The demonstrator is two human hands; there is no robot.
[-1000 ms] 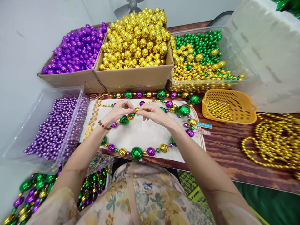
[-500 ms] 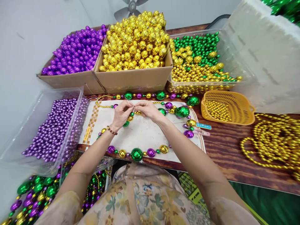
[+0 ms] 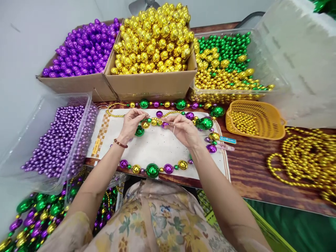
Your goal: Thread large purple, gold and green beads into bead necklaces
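Observation:
My left hand (image 3: 130, 126) pinches a thin thread at the upper left of the white cloth (image 3: 157, 148). Opposite it, my right hand (image 3: 186, 130) is closed on thread too, and a pale loose end hangs below its fingers. The thread (image 3: 168, 121) runs taut between the two hands. Small gold beads (image 3: 156, 121) lie bunched right behind it. From there a bead garland (image 3: 152, 170) of green, purple and gold beads loops round the cloth. A large green bead (image 3: 139, 131) rests just below my left fingertips.
Behind the cloth stand boxes of purple beads (image 3: 81, 50) and gold beads (image 3: 154, 42), plus a clear bin (image 3: 236, 91) of green and gold ones. Purple beads fill a left bin (image 3: 63, 140). On the right are a yellow basket (image 3: 267, 119) and gold strands (image 3: 301, 157).
My hands were together at the garland's middle; now they are apart, the left further left and the right further right, with thread stretched between them. The view has tipped slightly down.

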